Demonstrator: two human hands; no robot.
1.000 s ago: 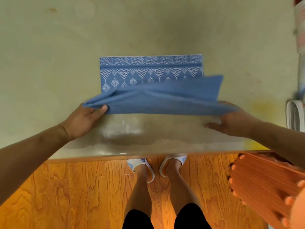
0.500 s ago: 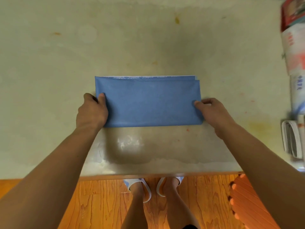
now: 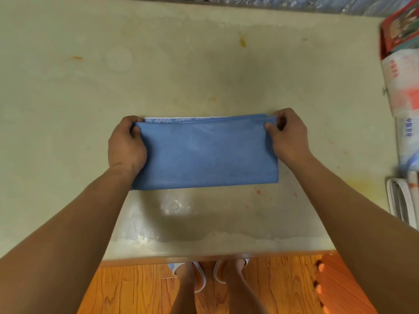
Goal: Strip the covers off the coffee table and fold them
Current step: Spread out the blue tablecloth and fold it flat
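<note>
The folded blue cover lay flat on the pale counter, and every place below is given from this cover. It was a wide rectangle with the plain blue side up. Along its far edge a thin strip of white pattern showed from a lower layer.

At the far left corner of the cover was the left hand. Its grip was closed on the cloth: the fingers curled around the corner and the thumb lay on the top layer, so the corner was pinched between them. The left forearm came from the lower left and covered the near left corner of the cover.

At the far right corner was the right hand. Its grip was also pinching the cloth, with the thumb on top and the fingers curled behind the edge, where the layers were a little lifted. The near right corner of the cover lay free on the counter.

Nearer to the person than the cover, the counter surface was shiny and worn, and beyond its edge a wooden floor showed, with two feet in white slippers.

Well to the right of the cover, at the counter's right edge, lay a red box, some printed packets and a folded bundle of white papers. Below these, near the floor, stood something orange with ridges; what it was I could not tell.
</note>
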